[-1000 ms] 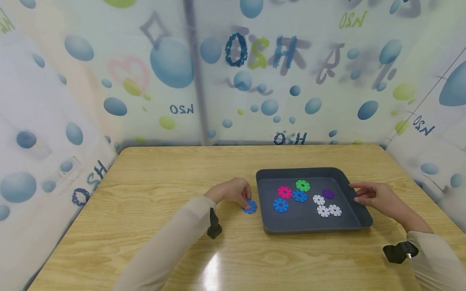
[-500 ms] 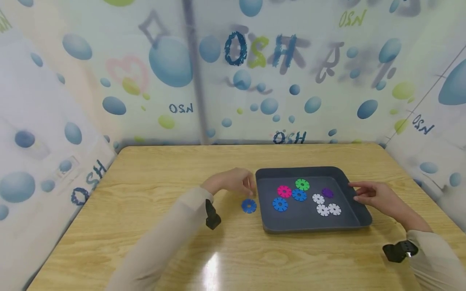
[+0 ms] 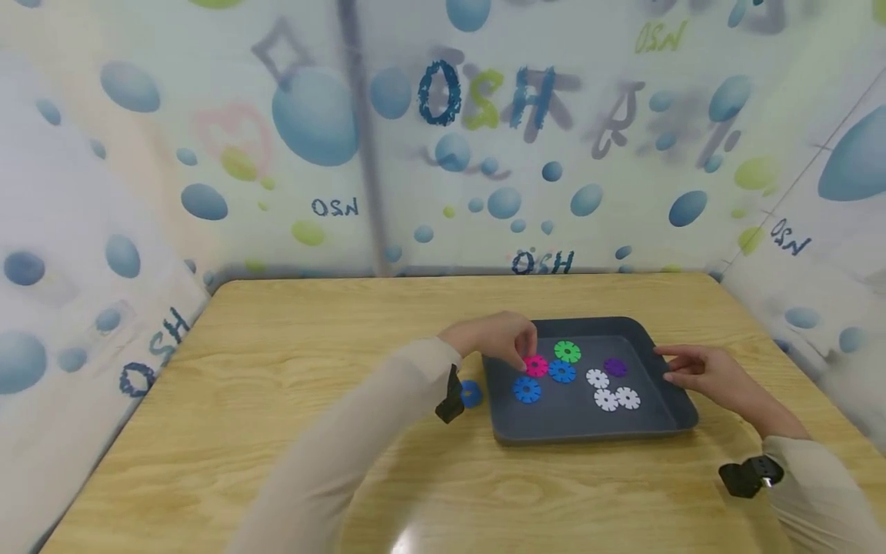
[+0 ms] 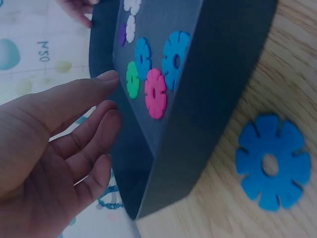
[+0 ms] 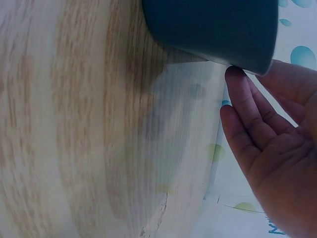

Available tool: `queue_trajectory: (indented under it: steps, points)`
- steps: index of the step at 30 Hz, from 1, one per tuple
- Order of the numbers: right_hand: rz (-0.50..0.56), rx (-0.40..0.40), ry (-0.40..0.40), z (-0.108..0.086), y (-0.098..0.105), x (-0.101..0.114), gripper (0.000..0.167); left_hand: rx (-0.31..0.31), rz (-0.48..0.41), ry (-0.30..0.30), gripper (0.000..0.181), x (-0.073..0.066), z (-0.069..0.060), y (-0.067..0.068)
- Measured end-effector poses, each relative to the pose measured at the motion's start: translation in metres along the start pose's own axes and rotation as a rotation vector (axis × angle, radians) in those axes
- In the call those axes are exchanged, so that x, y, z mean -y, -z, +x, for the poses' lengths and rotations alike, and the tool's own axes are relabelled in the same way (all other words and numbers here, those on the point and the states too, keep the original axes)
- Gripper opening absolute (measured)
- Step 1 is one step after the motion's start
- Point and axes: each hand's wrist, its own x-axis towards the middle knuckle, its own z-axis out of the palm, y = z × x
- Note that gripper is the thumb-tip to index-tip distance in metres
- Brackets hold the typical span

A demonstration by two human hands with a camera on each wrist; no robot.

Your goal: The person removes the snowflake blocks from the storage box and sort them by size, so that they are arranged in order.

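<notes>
My left hand (image 3: 494, 338) hovers over the left side of the dark grey tray (image 3: 588, 427), fingertips near a pink notched disc (image 3: 536, 365). In the left wrist view, the fingers of that hand (image 4: 64, 134) are loosely bent with nothing between them, apart from the pink disc (image 4: 156, 94). My right hand (image 3: 713, 381) pinches the tray's right wall; the right wrist view has its fingers (image 5: 242, 96) on the outer side and the thumb across the rim. On the table just left of the tray lies a blue notched disc (image 4: 272, 161), partly hidden by the left wrist in the head view.
Inside the tray lie two blue discs (image 3: 527, 389), a green disc (image 3: 567, 352), a purple disc (image 3: 615, 367) and several white discs (image 3: 606, 399). Wooden table (image 3: 291, 400) stretches to the left and front. A patterned curtain (image 3: 277, 154) stands behind.
My left hand has let go of the blue disc beside the tray and moved right, over the tray wall to the pink disc. The right hand keeps its place on the tray.
</notes>
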Motion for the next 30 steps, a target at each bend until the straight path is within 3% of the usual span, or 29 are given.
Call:
queue_trajectory:
  steps: [7, 12, 16, 23, 30]
  points:
    - [0.015, 0.01, 0.013, 0.002, -0.002, 0.001, 0.046, 0.115, 0.017, 0.084, 0.018, -0.005, 0.022, -0.009]
    - [0.017, 0.014, 0.01, 0.001, 0.0, -0.002, 0.046, 0.186, 0.106, 0.169, 0.022, -0.01, 0.03, -0.017]
    - [0.023, 0.015, -0.002, 0.001, 0.0, -0.002, 0.046, 0.202, 0.162, 0.185, 0.024, -0.013, 0.031, -0.022]
    - [0.029, 0.018, -0.014, 0.0, 0.0, -0.001, 0.046, 0.216, 0.148, 0.227, 0.029, -0.014, 0.028, -0.023]
    - [0.031, 0.015, -0.014, 0.0, -0.001, -0.002, 0.046, 0.219, 0.165, 0.211, 0.03, -0.013, 0.028, -0.024]
